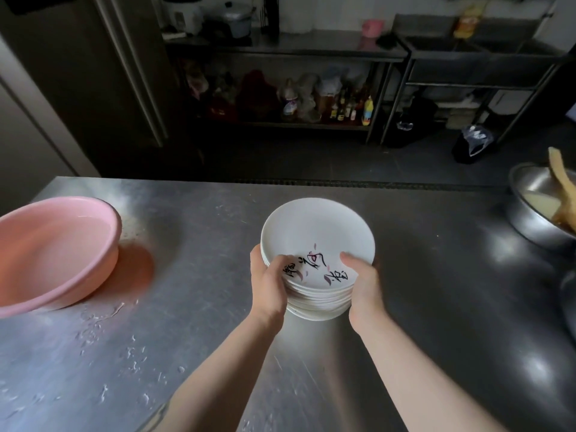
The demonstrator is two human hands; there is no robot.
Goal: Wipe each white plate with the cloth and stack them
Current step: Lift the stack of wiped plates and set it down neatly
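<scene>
One stack of white plates; the rims at its side are too close together to count, though there are clearly several. Two hands, left and right. One pink basin. One steel bowl at the right edge. One worktop.

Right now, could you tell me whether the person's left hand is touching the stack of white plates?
Touching. The head view shows the left hand gripping the stack of white plates at its near-left edge, thumb over the top plate's rim.
</scene>
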